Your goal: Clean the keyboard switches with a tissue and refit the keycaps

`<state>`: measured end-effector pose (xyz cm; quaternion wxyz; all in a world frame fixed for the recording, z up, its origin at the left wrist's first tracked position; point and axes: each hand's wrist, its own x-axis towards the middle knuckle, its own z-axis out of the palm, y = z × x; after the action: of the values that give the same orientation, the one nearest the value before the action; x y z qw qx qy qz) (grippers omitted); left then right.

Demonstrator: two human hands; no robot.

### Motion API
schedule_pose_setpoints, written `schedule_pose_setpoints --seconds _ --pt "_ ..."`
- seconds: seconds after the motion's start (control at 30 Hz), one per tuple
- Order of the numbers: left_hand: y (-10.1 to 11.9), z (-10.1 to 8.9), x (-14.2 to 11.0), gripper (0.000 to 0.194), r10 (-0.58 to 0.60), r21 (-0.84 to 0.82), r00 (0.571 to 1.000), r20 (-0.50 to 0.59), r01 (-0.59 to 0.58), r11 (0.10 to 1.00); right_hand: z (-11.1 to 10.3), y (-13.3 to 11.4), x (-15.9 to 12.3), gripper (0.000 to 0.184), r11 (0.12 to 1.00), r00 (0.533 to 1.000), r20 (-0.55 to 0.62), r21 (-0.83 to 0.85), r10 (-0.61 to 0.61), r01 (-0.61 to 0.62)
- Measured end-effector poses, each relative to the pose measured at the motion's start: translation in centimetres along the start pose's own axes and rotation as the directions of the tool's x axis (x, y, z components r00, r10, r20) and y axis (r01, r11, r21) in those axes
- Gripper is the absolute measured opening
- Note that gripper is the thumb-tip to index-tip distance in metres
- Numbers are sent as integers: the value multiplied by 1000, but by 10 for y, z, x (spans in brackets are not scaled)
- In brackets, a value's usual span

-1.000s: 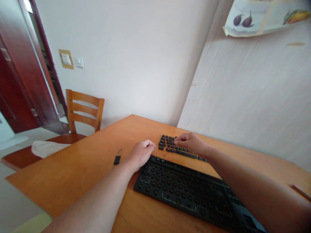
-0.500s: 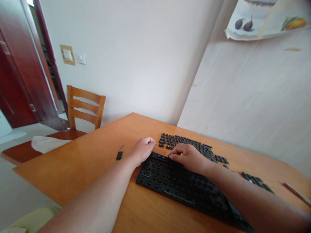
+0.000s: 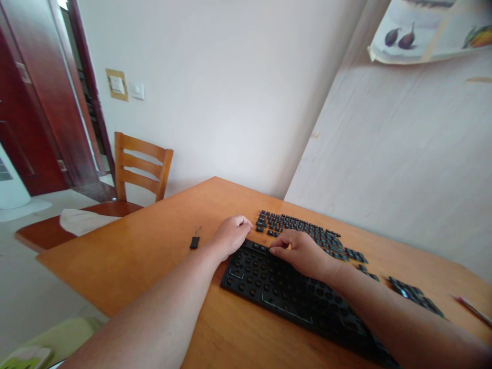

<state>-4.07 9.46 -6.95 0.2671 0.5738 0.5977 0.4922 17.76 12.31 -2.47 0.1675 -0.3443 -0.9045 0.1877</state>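
A black keyboard lies at an angle on the wooden table, most of its key positions bare with round sockets showing. A few keycaps sit in its top row at the left end. My right hand is closed in a pinch at that row, on what looks like a small black keycap mostly covered by the fingertips. Beside the keyboard's upper left corner rests my left hand, its fingers curled together; what they hold, if anything, is hidden. Loose black keycaps lie in rows just behind the keyboard.
Left of my left hand lies a black binder clip. More keycaps are grouped at the right, with a pencil-like stick beyond them. A wooden chair stands at the table's far left side, near the wall.
The view has shifted slightly, so everything appears a little further right. Both hands keep nearly the same places at the keyboard's top edge.
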Motion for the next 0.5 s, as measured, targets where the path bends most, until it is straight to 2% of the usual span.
schedule_pose_setpoints --seconds 0.5 --pt "-1 1 1 19 12 26 1000 -4 -12 1000 2 1 0 13 999 1000 -14 -33 0 -1"
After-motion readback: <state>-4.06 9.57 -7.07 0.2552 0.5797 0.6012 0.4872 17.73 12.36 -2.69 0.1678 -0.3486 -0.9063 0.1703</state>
